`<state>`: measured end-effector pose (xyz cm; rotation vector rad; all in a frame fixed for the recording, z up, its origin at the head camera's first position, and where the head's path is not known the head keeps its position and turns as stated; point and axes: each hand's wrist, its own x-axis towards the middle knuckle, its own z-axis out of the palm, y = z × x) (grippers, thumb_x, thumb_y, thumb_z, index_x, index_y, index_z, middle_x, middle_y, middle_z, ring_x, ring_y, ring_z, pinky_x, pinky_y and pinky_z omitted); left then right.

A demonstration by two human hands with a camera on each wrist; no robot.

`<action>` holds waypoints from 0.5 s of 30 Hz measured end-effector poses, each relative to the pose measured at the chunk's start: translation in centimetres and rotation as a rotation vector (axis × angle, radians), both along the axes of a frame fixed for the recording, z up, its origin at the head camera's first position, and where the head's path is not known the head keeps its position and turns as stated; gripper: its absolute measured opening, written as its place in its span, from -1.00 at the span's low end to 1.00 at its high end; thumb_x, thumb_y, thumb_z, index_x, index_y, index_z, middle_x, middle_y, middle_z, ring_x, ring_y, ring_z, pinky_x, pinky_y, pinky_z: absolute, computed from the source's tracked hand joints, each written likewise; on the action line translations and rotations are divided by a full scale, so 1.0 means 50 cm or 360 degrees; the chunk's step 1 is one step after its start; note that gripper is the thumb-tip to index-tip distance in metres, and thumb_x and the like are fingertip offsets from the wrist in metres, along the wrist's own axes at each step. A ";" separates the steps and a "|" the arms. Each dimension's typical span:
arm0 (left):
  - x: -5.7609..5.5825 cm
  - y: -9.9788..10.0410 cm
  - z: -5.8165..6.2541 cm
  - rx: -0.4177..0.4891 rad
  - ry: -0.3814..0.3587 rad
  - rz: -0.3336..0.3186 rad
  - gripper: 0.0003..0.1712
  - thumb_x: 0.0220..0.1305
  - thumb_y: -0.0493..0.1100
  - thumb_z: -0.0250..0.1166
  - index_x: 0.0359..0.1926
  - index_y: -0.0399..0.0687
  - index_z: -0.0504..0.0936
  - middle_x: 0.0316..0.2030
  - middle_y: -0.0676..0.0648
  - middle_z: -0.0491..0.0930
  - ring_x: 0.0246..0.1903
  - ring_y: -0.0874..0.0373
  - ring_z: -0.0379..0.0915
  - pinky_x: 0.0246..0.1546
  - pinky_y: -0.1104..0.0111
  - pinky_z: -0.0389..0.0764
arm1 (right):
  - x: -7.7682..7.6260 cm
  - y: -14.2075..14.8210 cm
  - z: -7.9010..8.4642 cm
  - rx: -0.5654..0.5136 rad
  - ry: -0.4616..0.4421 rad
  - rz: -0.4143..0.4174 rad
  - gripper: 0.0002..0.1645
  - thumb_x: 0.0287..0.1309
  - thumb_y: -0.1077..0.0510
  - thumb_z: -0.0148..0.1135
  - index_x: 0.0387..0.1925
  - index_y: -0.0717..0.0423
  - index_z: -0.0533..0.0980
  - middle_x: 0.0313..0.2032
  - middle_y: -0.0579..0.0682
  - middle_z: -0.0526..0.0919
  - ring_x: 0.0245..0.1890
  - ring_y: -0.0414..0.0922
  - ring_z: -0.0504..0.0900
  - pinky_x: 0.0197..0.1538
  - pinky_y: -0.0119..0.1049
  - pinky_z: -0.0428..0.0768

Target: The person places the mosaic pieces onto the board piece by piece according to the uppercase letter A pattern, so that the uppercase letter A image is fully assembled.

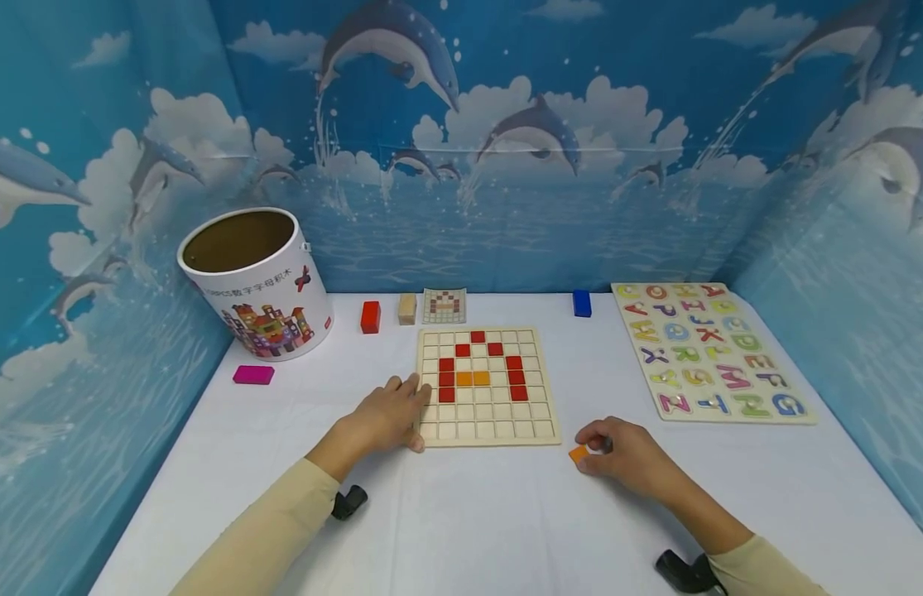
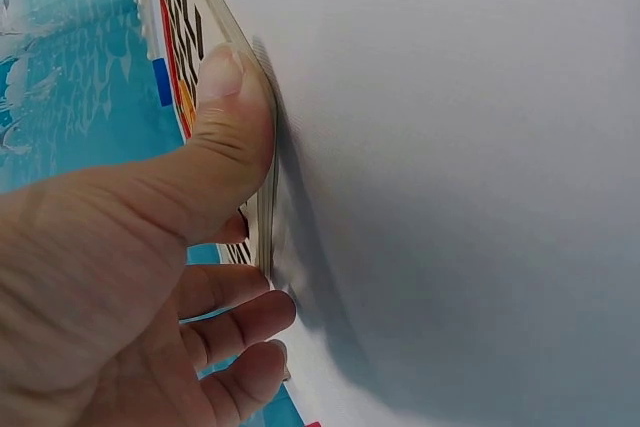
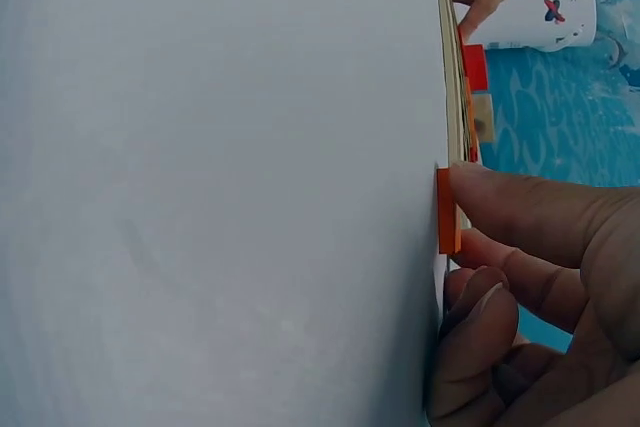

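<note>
A wooden grid board (image 1: 488, 431) lies mid-table, bearing several red tiles (image 1: 446, 379) and two orange tiles (image 1: 473, 378) side by side. My left hand (image 1: 386, 414) rests at the board's left side, fingertips on the left edge and thumb by the near left corner. In the left wrist view, the thumb (image 2: 232, 137) presses the board's rim, while the lower fingers are loosely bent. Right of the board's near right corner, my right hand (image 1: 628, 454) pinches a small orange tile (image 3: 448, 211) between thumb and forefinger, low by the white tabletop.
Behind the board stand a red block (image 1: 370, 317), a plain wood block (image 1: 406, 309), a small pattern card (image 1: 444, 306) and a blue block (image 1: 582, 303). A white bucket (image 1: 282, 285) and a magenta block (image 1: 253, 375) are at left. An alphabet puzzle board (image 1: 703, 352) lies right.
</note>
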<state>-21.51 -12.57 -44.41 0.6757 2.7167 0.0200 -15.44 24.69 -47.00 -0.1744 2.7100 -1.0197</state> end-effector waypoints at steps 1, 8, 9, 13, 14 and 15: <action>0.000 0.000 0.000 -0.0001 0.0001 0.0004 0.10 0.06 0.17 0.49 0.54 -0.11 0.25 0.55 -0.24 0.11 0.31 -0.11 0.21 0.26 0.03 0.42 | 0.000 -0.002 0.001 0.0003 0.0011 0.0010 -0.70 0.04 0.17 0.54 -0.16 0.07 0.67 -0.28 -0.07 0.54 -0.23 -0.10 0.45 -0.19 -0.26 0.44; -0.001 -0.002 -0.001 0.0005 0.0000 0.0008 0.10 0.06 0.17 0.49 0.55 -0.12 0.25 0.55 -0.25 0.11 0.31 -0.12 0.21 0.27 0.03 0.41 | 0.001 -0.013 0.006 0.0065 0.0015 0.0024 -0.73 0.05 0.19 0.50 -0.18 0.04 0.65 -0.30 -0.07 0.52 -0.23 -0.10 0.44 -0.19 -0.25 0.45; -0.001 -0.002 -0.002 0.0010 0.0001 0.0007 0.10 0.06 0.17 0.49 0.55 -0.12 0.25 0.55 -0.25 0.11 0.32 -0.11 0.21 0.27 0.03 0.41 | 0.001 -0.013 0.006 0.0080 0.0015 0.0024 -0.72 0.06 0.18 0.50 -0.16 0.06 0.64 -0.30 -0.07 0.52 -0.24 -0.10 0.44 -0.19 -0.24 0.45; -0.001 -0.001 -0.002 0.0019 0.0000 0.0004 0.10 0.06 0.16 0.49 0.55 -0.13 0.25 0.55 -0.25 0.11 0.32 -0.12 0.21 0.27 0.02 0.41 | 0.003 -0.013 0.005 0.0120 0.0014 -0.0004 -0.63 0.06 0.09 0.54 -0.12 0.11 0.63 -0.29 -0.06 0.52 -0.24 -0.10 0.45 -0.19 -0.21 0.45; 0.000 -0.001 -0.001 0.0019 -0.0003 0.0004 0.10 0.06 0.16 0.49 0.55 -0.13 0.25 0.55 -0.25 0.11 0.32 -0.12 0.21 0.28 0.02 0.40 | 0.005 -0.013 0.005 0.0122 0.0012 -0.0011 -0.62 0.06 0.07 0.54 -0.12 0.12 0.63 -0.29 -0.06 0.52 -0.24 -0.10 0.45 -0.19 -0.20 0.45; 0.000 -0.001 0.000 0.0024 -0.0006 0.0005 0.10 0.06 0.16 0.49 0.54 -0.13 0.25 0.55 -0.25 0.12 0.33 -0.12 0.21 0.28 0.02 0.40 | 0.006 -0.013 0.003 0.0123 0.0013 -0.0014 -0.62 0.05 0.06 0.55 -0.12 0.12 0.63 -0.28 -0.06 0.52 -0.24 -0.10 0.45 -0.18 -0.20 0.46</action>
